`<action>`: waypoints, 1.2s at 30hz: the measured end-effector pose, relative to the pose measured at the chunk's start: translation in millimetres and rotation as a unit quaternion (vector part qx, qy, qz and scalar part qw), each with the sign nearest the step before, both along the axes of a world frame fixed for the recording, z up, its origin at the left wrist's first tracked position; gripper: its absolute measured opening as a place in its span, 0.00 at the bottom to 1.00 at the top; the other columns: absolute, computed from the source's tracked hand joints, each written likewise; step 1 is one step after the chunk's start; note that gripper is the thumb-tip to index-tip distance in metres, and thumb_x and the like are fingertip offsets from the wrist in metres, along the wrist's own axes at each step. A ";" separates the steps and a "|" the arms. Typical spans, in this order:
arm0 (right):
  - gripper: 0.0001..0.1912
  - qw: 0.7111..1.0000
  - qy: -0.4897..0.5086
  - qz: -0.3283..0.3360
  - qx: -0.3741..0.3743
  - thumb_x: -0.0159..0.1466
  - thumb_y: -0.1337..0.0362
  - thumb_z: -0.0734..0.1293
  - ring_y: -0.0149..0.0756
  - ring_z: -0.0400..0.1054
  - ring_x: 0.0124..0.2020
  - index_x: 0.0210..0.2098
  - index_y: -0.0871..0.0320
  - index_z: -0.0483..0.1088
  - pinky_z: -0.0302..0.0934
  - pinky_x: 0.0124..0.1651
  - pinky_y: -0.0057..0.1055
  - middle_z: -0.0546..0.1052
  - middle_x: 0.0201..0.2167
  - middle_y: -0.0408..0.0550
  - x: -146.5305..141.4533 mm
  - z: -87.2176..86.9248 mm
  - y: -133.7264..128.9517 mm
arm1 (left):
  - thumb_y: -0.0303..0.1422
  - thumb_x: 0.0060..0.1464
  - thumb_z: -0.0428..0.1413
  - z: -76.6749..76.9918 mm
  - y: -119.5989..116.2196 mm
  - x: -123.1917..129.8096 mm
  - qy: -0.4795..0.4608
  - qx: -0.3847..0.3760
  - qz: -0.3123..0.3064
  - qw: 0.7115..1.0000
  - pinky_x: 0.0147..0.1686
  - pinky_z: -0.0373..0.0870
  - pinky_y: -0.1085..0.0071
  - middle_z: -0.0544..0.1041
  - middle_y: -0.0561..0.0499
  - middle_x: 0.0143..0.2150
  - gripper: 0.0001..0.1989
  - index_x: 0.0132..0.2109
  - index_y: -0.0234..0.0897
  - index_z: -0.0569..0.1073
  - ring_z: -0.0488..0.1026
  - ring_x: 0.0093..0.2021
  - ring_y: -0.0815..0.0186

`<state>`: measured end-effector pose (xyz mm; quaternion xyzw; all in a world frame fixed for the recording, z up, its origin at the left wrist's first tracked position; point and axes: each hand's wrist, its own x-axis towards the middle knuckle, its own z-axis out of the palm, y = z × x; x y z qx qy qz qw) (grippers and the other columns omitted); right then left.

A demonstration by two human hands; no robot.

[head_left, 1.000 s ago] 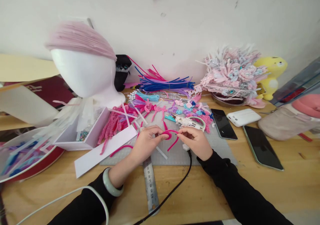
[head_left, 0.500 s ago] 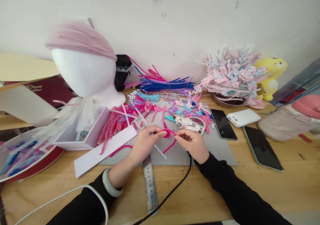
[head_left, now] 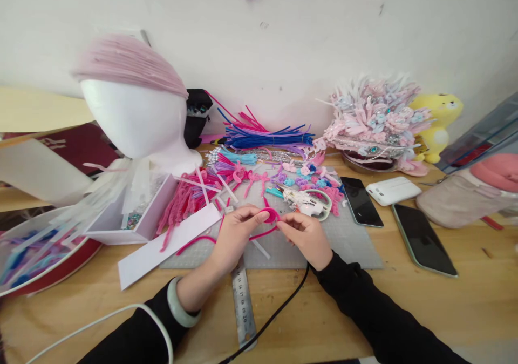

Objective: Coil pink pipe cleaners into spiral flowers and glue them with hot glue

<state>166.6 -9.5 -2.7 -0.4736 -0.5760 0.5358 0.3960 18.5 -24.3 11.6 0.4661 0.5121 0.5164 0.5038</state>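
Note:
A bright pink pipe cleaner [head_left: 268, 215] is bent into a small coil above the grey cutting mat [head_left: 348, 248]. My left hand [head_left: 238, 231] pinches the coil between thumb and fingers. Close on its right, my right hand [head_left: 305, 235] pinches the same strand at the coil's right edge. A loose length of the strand hangs below the coil and passes behind my left hand. Scissors with white handles [head_left: 319, 204] lie just beyond my right hand. A steel ruler [head_left: 243, 304] sticks out toward the front, below my left wrist.
At the left are a white foam head [head_left: 133, 115], a lilac box [head_left: 140, 229] and a white card [head_left: 170, 245]. Pipe cleaner bundles [head_left: 267, 137] lie at the back. Two phones [head_left: 361, 201] and a white power bank [head_left: 393, 190] are at the right. A black cable [head_left: 279, 315] crosses the front.
My right hand has moved left, closer to my left hand. The loop between them has tightened into a smaller coil, and the loose strand now hangs further left.

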 end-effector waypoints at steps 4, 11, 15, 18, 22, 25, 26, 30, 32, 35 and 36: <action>0.10 0.999 0.024 -0.005 -0.023 0.49 0.59 0.65 0.24 0.56 0.14 0.24 0.61 0.67 0.52 0.16 0.22 0.64 0.13 0.38 -3.4 -0.3 -0.8 | 0.35 0.44 0.56 -0.2 -1.1 1.4 -0.012 -0.010 0.003 1.000 0.31 0.60 0.77 0.70 0.56 0.23 0.08 0.25 0.34 0.71 0.64 0.26 0.72; 0.11 0.998 0.048 -0.008 -0.043 0.50 0.57 0.65 0.24 0.56 0.13 0.24 0.61 0.68 0.52 0.16 0.22 0.63 0.11 0.38 -6.6 -1.7 -0.3 | 0.38 0.43 0.55 -2.0 -3.4 3.0 0.000 -0.007 0.014 1.000 0.32 0.60 0.74 0.70 0.54 0.25 0.10 0.25 0.33 0.71 0.65 0.28 0.70; 0.11 0.998 0.055 -0.015 -0.041 0.50 0.57 0.65 0.24 0.56 0.13 0.24 0.61 0.68 0.52 0.17 0.22 0.63 0.11 0.37 -8.6 -2.1 -1.3 | 0.38 0.43 0.55 -2.5 -4.5 5.1 -0.016 -0.012 0.013 1.000 0.34 0.61 0.73 0.72 0.53 0.25 0.11 0.26 0.33 0.72 0.66 0.29 0.69; 0.11 0.998 0.058 -0.018 -0.034 0.50 0.57 0.64 0.23 0.55 0.13 0.25 0.61 0.67 0.52 0.17 0.22 0.63 0.12 0.37 -9.3 -2.5 -2.3 | 0.37 0.43 0.56 -3.8 -5.0 6.3 -0.033 -0.017 0.010 0.999 0.35 0.61 0.73 0.72 0.54 0.25 0.10 0.26 0.33 0.72 0.65 0.29 0.69; 0.10 0.998 0.053 -0.019 -0.026 0.51 0.58 0.64 0.23 0.54 0.13 0.24 0.61 0.66 0.51 0.17 0.22 0.62 0.12 0.37 -9.2 -1.2 -2.8 | 0.37 0.43 0.56 -5.5 -4.9 7.2 -0.034 -0.028 -0.003 0.999 0.33 0.61 0.74 0.71 0.54 0.25 0.10 0.25 0.33 0.71 0.65 0.28 0.70; 0.10 0.999 0.038 -0.016 -0.020 0.50 0.59 0.63 0.23 0.53 0.14 0.24 0.60 0.66 0.51 0.17 0.22 0.62 0.12 0.37 -7.7 0.8 -1.6 | 0.38 0.43 0.55 -4.5 -3.3 6.3 -0.023 -0.037 -0.026 0.999 0.31 0.61 0.74 0.70 0.54 0.23 0.11 0.24 0.33 0.70 0.65 0.27 0.70; 0.09 0.999 0.035 -0.012 -0.018 0.50 0.59 0.63 0.23 0.54 0.14 0.24 0.60 0.66 0.51 0.17 0.21 0.61 0.12 0.37 -6.9 1.5 -1.0 | 0.39 0.43 0.55 -3.5 -2.5 5.4 -0.019 -0.042 -0.038 0.998 0.31 0.61 0.74 0.70 0.54 0.23 0.11 0.24 0.33 0.70 0.65 0.26 0.70; 0.08 1.000 0.017 0.015 -0.021 0.49 0.61 0.64 0.22 0.54 0.15 0.23 0.61 0.67 0.50 0.17 0.21 0.62 0.13 0.37 -2.5 5.4 1.9 | 0.38 0.41 0.56 2.8 1.5 -0.4 0.016 -0.059 -0.099 0.993 0.29 0.60 0.75 0.70 0.55 0.24 0.10 0.26 0.33 0.71 0.65 0.26 0.70; 0.07 0.999 0.002 0.039 -0.028 0.48 0.62 0.64 0.22 0.54 0.14 0.22 0.61 0.67 0.49 0.17 0.21 0.63 0.13 0.37 -0.1 8.5 3.0 | 0.37 0.41 0.56 6.2 2.9 -3.4 0.050 -0.054 -0.117 0.990 0.29 0.60 0.75 0.71 0.55 0.24 0.10 0.26 0.34 0.71 0.65 0.26 0.70; 0.06 0.997 -0.019 0.070 -0.036 0.48 0.63 0.64 0.21 0.53 0.14 0.22 0.61 0.67 0.48 0.16 0.21 0.62 0.12 0.36 3.0 12.5 4.1 | 0.36 0.41 0.56 9.5 3.8 -6.5 0.096 -0.050 -0.131 0.985 0.30 0.59 0.75 0.70 0.55 0.23 0.09 0.25 0.34 0.72 0.65 0.26 0.70; 0.06 0.996 -0.024 0.075 -0.038 0.48 0.64 0.64 0.21 0.53 0.13 0.22 0.61 0.67 0.48 0.16 0.21 0.62 0.12 0.36 3.9 13.2 4.3 | 0.36 0.41 0.56 9.8 4.0 -7.1 0.103 -0.056 -0.136 0.984 0.29 0.58 0.75 0.70 0.55 0.23 0.08 0.24 0.34 0.72 0.64 0.26 0.70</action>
